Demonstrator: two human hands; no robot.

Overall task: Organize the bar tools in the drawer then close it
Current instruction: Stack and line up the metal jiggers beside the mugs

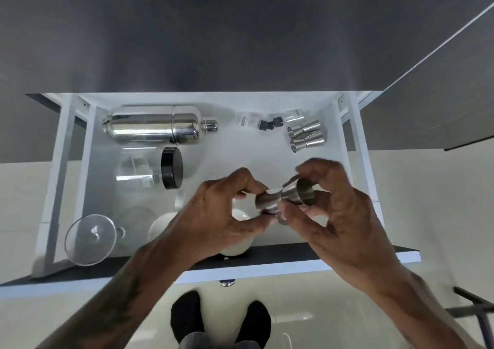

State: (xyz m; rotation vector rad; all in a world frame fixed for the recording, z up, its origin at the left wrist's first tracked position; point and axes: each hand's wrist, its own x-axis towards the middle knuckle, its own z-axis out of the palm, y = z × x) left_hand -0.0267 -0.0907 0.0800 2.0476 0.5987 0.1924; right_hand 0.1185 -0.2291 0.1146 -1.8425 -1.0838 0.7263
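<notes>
Both hands, left hand (216, 215) and right hand (339, 215), gripping steel jigger (283, 199); shaker (155, 129) at 11 o'clock in drawer (213, 100).

A dark grey matte tabletop (213, 33) spans the upper view. Below, glossy cream floor tiles (334, 308) show, with two black socked feet (220, 319) and a black metal frame (478, 308) at right.

Bright, even overhead light; strong glare on the white drawer (213, 151) floor, mirror reflections along the shaker (155, 124). Slight motion blur at the hands' fingertips (316, 163). Wide-angle bending at edges.
</notes>
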